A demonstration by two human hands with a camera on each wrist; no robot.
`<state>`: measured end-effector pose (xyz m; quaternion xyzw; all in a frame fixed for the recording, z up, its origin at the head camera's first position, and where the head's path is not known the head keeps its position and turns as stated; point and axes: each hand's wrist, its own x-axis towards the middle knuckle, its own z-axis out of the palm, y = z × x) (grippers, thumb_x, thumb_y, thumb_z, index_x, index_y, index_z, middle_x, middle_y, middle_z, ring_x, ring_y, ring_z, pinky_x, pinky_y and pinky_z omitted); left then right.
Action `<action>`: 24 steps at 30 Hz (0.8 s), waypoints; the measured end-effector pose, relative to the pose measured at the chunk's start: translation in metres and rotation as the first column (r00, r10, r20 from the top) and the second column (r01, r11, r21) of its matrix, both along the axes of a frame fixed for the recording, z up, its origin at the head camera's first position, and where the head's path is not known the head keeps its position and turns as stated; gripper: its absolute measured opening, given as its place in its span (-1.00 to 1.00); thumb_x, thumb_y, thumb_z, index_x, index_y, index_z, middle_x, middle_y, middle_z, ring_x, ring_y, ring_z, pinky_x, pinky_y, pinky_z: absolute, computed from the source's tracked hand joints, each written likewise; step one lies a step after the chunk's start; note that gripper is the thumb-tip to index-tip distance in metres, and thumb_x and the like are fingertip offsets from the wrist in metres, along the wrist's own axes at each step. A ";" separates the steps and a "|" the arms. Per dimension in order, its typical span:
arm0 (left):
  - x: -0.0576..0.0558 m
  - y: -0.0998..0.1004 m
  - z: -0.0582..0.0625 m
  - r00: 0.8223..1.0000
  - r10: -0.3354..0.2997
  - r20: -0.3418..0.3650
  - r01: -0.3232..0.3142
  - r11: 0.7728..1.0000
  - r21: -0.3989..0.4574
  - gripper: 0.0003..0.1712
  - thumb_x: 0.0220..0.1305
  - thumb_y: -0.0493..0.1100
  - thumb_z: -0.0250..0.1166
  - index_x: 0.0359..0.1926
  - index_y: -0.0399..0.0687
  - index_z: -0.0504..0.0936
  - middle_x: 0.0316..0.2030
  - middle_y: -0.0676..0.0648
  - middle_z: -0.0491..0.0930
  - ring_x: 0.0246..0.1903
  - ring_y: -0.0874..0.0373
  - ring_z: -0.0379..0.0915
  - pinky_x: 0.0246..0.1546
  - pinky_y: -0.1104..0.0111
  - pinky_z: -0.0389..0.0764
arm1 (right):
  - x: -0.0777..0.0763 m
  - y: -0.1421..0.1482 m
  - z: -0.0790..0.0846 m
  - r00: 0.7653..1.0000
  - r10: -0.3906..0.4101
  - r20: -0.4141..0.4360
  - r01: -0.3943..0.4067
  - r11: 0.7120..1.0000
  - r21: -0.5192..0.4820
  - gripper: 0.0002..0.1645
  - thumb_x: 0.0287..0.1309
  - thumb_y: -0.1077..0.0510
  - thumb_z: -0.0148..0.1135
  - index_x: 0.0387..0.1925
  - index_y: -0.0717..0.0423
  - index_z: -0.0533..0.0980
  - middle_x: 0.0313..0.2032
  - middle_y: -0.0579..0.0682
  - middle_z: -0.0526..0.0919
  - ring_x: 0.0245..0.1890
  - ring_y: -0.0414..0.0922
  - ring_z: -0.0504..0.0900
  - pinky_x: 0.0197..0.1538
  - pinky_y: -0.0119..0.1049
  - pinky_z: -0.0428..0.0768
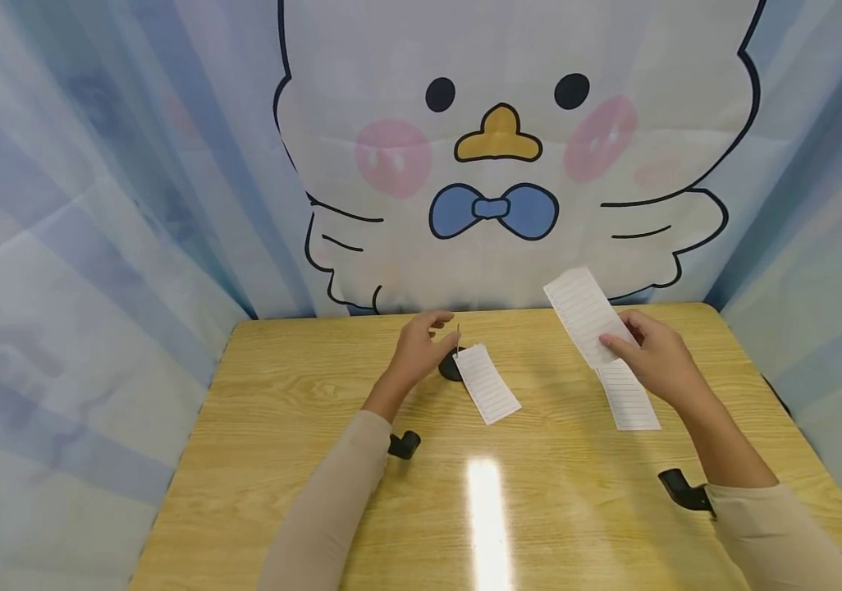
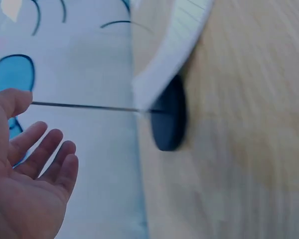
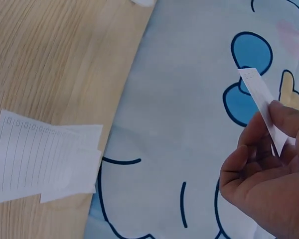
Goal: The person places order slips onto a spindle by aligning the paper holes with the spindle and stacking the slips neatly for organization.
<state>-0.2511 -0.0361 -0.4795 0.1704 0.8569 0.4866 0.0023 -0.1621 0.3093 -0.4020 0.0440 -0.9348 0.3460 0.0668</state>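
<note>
The right hand (image 1: 653, 353) pinches a sheet (image 1: 579, 316) above loose slips (image 1: 629, 402) on the table (image 1: 303, 419). Left hand (image 1: 416, 349): digits apart, thumb apparently touching the spike (image 2: 84, 105); a pierced slip (image 1: 488, 384) sits low, at the base (image 2: 168, 127).

Wood-grain table (image 1: 576, 517); cartoon-bird backdrop (image 1: 498, 49) behind: 2 black eyes (image 1: 572, 91), blue bow tie (image 1: 491, 208).

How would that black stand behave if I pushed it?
It would likely slide rather than roll, since its base looks broad and flat. The rod seems slim, so it might flex. The paper at the rod looks thin, probably too light to tip the base.
</note>
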 end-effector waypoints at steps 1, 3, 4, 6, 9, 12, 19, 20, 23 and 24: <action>0.000 0.001 0.006 1.000 0.004 -0.031 -0.003 1.000 0.010 -0.53 0.48 -0.08 0.30 0.31 -0.17 0.57 0.25 -0.20 0.57 0.24 -0.13 0.49 0.27 0.04 0.54 | 0.000 -0.003 0.000 1.000 0.008 -0.003 -0.008 1.000 -0.008 -0.60 0.50 0.06 0.21 0.07 0.35 0.54 -0.17 0.25 0.68 -0.37 -0.16 0.53 -0.37 -0.40 0.50; 0.001 0.005 0.018 0.997 0.014 -0.074 -0.012 1.000 0.029 -0.57 0.50 -0.08 0.28 0.27 -0.16 0.60 0.21 -0.19 0.60 0.22 -0.12 0.51 0.26 0.06 0.55 | 0.000 -0.008 0.000 1.000 0.024 -0.007 -0.024 0.999 -0.027 -0.60 0.49 0.06 0.21 0.07 0.35 0.54 -0.16 0.26 0.69 -0.36 -0.18 0.54 -0.36 -0.41 0.50; 0.001 0.006 0.024 0.996 0.016 -0.092 -0.012 0.999 0.038 -0.58 0.50 -0.08 0.27 0.26 -0.16 0.61 0.20 -0.19 0.61 0.21 -0.11 0.52 0.26 0.06 0.56 | 0.000 -0.011 0.000 0.999 0.032 -0.008 -0.032 0.999 -0.038 -0.61 0.49 0.07 0.22 0.07 0.34 0.54 -0.15 0.26 0.69 -0.35 -0.19 0.53 -0.35 -0.42 0.50; 0.003 0.010 0.035 0.993 0.017 -0.118 -0.012 0.999 0.050 -0.60 0.51 -0.09 0.27 0.25 -0.15 0.62 0.18 -0.17 0.63 0.20 -0.08 0.54 0.25 0.08 0.57 | 0.001 -0.016 0.000 0.999 0.052 -0.005 -0.052 0.997 -0.064 -0.61 0.49 0.08 0.22 0.08 0.35 0.54 -0.14 0.26 0.70 -0.35 -0.21 0.52 -0.36 -0.42 0.49; 0.005 0.016 0.048 0.991 0.008 -0.133 0.001 0.998 0.063 -0.61 0.52 -0.10 0.25 0.25 -0.13 0.62 0.15 -0.12 0.64 0.17 0.00 0.56 0.24 0.13 0.58 | 0.001 -0.023 0.001 0.997 0.074 -0.012 -0.075 0.993 -0.091 -0.63 0.47 0.10 0.24 0.07 0.35 0.55 -0.18 0.25 0.70 -0.38 -0.23 0.49 -0.38 -0.43 0.47; 0.006 0.022 0.059 0.993 -0.003 -0.121 0.014 0.996 0.090 -0.63 0.53 -0.09 0.24 0.25 -0.10 0.63 0.11 -0.09 0.66 0.11 0.05 0.57 0.20 0.18 0.60 | 0.002 -0.030 0.002 0.996 0.084 -0.015 -0.085 0.991 -0.104 -0.65 0.46 0.11 0.26 0.06 0.32 0.55 -0.20 0.22 0.70 -0.39 -0.23 0.48 -0.38 -0.43 0.46; 0.005 0.034 0.073 0.994 -0.020 -0.103 0.038 0.985 0.167 -0.65 0.54 -0.08 0.23 0.21 -0.11 0.66 0.01 -0.07 0.69 0.01 0.09 0.58 0.08 0.24 0.63 | 0.001 -0.046 0.004 0.989 0.144 0.021 -0.138 0.975 -0.175 -0.66 0.47 0.12 0.24 0.08 0.29 0.55 -0.14 0.22 0.71 -0.34 -0.21 0.53 -0.35 -0.42 0.50; 0.005 0.036 0.073 0.995 -0.019 -0.098 0.036 0.984 0.174 -0.66 0.53 -0.08 0.23 0.19 -0.11 0.67 0.01 -0.07 0.70 0.01 0.09 0.58 0.08 0.25 0.63 | 0.001 -0.048 0.004 0.988 0.155 0.026 -0.148 0.971 -0.186 -0.66 0.47 0.12 0.24 0.09 0.30 0.54 -0.13 0.22 0.72 -0.33 -0.21 0.54 -0.34 -0.42 0.51; 0.004 0.038 0.074 0.997 -0.013 -0.081 0.028 0.982 0.188 -0.69 0.53 -0.10 0.24 0.14 -0.12 0.69 -0.03 -0.08 0.70 -0.02 0.09 0.58 0.06 0.27 0.63 | 0.001 -0.052 0.004 0.984 0.176 0.039 -0.164 0.966 -0.202 -0.66 0.47 0.12 0.24 0.09 0.29 0.54 -0.13 0.22 0.72 -0.32 -0.17 0.55 -0.33 -0.40 0.51; 0.003 0.039 0.074 0.997 -0.012 -0.075 0.026 0.981 0.191 -0.71 0.53 -0.10 0.25 0.12 -0.13 0.70 -0.04 -0.08 0.70 -0.03 0.09 0.58 0.05 0.28 0.63 | 0.001 -0.054 0.004 0.983 0.180 0.047 -0.167 0.965 -0.203 -0.66 0.47 0.12 0.24 0.10 0.28 0.54 -0.12 0.21 0.71 -0.32 -0.16 0.55 -0.33 -0.40 0.52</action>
